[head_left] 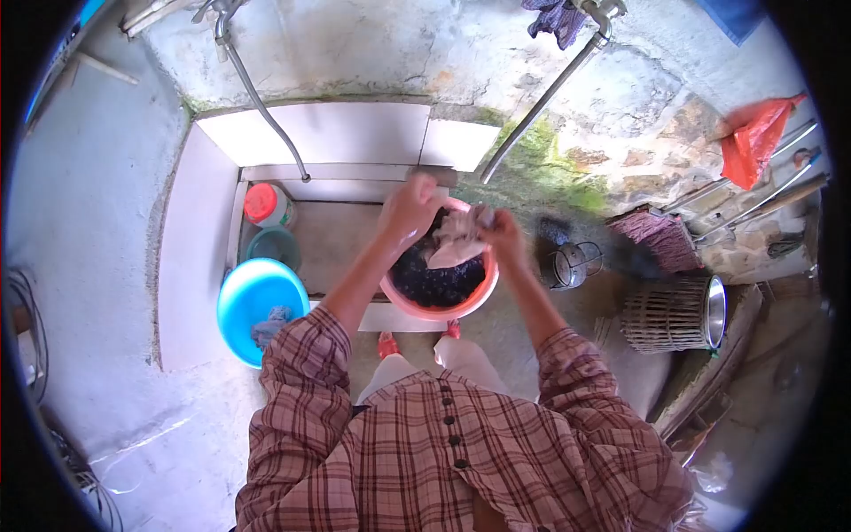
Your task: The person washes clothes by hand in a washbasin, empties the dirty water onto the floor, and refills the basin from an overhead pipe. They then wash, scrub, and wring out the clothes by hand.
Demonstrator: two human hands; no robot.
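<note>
A light, wet-looking cloth [456, 244] hangs over a pink-orange basin [439, 312] that holds dark water with dark material in it. My right hand [502, 232] grips the cloth's upper right part with closed fingers. Above the basin's upper left rim is my left hand [410, 209], its fingers curled together; whether it holds any cloth is hidden. To the left, a blue basin [232, 306] contains a grey-blue cloth [269, 327].
A red-lidded tub [261, 206] and a green bowl [274, 246] stand in the tiled trough [337, 232]. Two hoses [259, 105] hang from wall taps. At the right are a metal container [569, 265], a slatted basket [671, 312], a mop [656, 238] and a red bag [752, 146].
</note>
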